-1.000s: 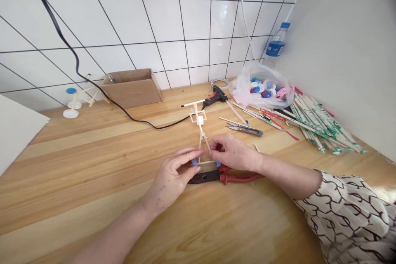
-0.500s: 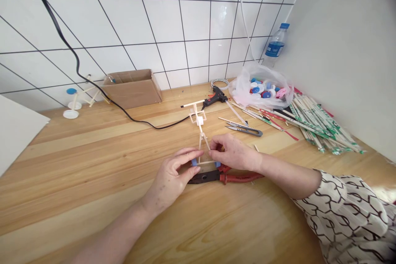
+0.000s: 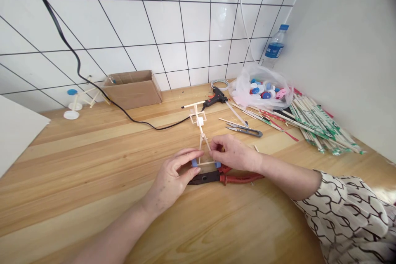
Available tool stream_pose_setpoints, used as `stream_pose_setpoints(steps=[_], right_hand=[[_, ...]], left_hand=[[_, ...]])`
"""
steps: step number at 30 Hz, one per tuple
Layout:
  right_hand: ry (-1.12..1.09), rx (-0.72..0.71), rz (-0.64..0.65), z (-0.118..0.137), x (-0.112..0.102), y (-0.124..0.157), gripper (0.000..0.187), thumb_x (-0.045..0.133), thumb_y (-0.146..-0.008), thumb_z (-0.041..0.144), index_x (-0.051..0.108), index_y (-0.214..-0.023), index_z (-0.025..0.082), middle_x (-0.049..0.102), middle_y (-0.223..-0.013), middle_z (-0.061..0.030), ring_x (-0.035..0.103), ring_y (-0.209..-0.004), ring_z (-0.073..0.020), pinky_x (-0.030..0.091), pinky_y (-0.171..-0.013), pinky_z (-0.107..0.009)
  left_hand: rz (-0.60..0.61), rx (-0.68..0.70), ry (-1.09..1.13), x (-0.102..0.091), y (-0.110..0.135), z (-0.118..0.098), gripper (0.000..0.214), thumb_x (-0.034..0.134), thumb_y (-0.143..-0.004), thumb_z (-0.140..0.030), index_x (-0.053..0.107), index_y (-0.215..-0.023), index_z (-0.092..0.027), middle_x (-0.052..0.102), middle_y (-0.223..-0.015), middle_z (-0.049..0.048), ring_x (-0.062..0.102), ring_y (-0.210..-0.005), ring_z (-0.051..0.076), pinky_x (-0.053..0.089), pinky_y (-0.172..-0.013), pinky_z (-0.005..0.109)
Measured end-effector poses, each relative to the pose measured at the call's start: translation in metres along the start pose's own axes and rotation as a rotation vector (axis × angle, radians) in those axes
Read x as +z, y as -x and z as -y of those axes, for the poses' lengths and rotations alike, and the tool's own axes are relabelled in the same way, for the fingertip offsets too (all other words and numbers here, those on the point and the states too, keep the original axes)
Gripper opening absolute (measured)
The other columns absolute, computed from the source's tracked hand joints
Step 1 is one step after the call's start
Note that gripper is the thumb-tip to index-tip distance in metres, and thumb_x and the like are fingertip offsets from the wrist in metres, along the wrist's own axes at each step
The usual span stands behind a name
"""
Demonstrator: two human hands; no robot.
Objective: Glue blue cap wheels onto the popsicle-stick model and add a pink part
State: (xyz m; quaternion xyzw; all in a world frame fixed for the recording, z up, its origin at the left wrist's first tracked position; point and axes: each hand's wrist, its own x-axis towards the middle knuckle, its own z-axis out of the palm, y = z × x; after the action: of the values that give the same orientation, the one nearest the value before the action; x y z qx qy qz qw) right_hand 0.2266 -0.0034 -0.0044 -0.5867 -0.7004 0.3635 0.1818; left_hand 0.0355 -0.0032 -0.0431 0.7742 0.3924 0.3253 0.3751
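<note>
A small model built of thin wooden sticks [image 3: 200, 132] lies on the wooden table [image 3: 93, 165], with a blue bottle cap [image 3: 194, 162] at each end of its near cross stick. My left hand [image 3: 173, 177] pinches the left cap between thumb and fingers. The fingers of my right hand [image 3: 232, 153] are closed on the right end of that stick, hiding most of the right cap. Red-handled pliers [image 3: 222, 178] lie just in front of both hands, partly under them.
A black glue gun [image 3: 215, 97] with its cord [image 3: 102, 90] lies behind the model. Grey snips [image 3: 246, 130], loose sticks, wrapped chopsticks [image 3: 321, 126], a bag of caps [image 3: 262, 88] and a water bottle [image 3: 274, 46] fill the right. A cardboard box [image 3: 133, 87] and another stick model [image 3: 77, 101] stand at the back left.
</note>
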Motion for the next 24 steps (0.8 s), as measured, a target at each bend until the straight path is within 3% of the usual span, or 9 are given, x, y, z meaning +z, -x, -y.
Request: stream_pose_setpoints(steps=[24], right_hand=[[0.014, 0.006, 0.011, 0.0, 0.0, 0.0, 0.011, 0.051, -0.073, 0.01, 0.053, -0.064, 0.014, 0.052, -0.06, 0.0031, 0.045, -0.057, -0.0083, 0.034, -0.054, -0.019]], left_hand=[[0.051, -0.069, 0.154, 0.003, 0.005, 0.011, 0.036, 0.059, -0.079, -0.019, 0.061, -0.115, -0.023, 0.059, -0.119, 0.0055, 0.057, -0.11, 0.02, 0.044, -0.098, 0.035]])
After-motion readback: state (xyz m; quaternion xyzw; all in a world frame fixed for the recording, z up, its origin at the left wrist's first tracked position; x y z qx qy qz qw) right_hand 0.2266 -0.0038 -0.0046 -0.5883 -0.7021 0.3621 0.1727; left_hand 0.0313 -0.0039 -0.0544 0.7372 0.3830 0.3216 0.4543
